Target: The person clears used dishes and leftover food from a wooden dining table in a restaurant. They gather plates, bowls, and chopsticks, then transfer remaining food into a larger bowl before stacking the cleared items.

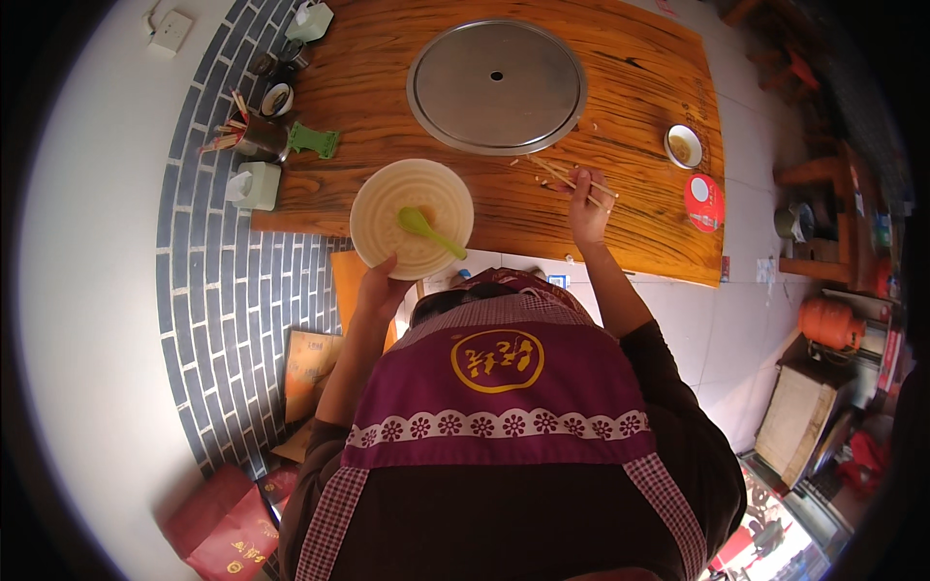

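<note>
My left hand [385, 287] grips the near rim of a large beige bowl [378, 192], held over the table's front edge. A green plastic spoon [436, 234] lies in the bowl beside a little brown liquid, its handle reaching the rim. In my right hand [590, 200] is a pair of wooden chopsticks [556, 168], their tips pointing down at the wooden table [508, 196] near a round steel lid [498, 102]. Small food scraps [541, 179] lie around the chopstick tips.
At the right stand a small white bowl with brown sauce [681, 147] and a red fan-shaped card [703, 207]. Along the brick wall are a metal holder of chopsticks [265, 139], a green stand [314, 140], two tissue boxes [261, 187] and a small dark-filled bowl [277, 100].
</note>
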`<state>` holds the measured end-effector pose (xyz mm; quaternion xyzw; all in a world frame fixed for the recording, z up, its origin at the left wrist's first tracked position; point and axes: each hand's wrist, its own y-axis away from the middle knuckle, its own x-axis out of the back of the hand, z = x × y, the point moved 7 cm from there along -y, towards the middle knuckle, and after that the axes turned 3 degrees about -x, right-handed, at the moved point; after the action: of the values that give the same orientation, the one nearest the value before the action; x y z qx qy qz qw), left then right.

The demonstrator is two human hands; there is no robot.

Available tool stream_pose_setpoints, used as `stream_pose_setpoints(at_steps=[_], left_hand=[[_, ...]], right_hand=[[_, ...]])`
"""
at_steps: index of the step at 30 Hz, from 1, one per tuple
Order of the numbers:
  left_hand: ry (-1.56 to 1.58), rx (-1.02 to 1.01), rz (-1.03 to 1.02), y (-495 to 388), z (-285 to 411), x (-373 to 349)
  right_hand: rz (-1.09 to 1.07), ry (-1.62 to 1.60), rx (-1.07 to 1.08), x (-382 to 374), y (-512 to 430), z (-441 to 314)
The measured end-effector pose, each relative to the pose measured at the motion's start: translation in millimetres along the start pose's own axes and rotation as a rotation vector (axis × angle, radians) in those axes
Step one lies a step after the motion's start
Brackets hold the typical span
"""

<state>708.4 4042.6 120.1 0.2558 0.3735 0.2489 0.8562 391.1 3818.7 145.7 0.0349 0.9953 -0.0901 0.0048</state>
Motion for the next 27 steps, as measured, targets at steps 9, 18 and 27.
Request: stream_pose_setpoints(at_steps=[9,18,27], left_hand=[[0.008,0.026,-0.011,-9.9,-5.4,-8.3],[-0.007,0.035,-0.094,-12.9,-4.9,-21.4],[-0.033,0.044,-0.090,-11.4,-5.9,-27.2]], right_hand=[[0.520,0.175,0.194,200.5,-74.1,-49.3],[0.602,0.311,0.039,237.9,-84.7,-31.3],[0.202,-0.250,-0.298,132.2,-10.7,36.5]])
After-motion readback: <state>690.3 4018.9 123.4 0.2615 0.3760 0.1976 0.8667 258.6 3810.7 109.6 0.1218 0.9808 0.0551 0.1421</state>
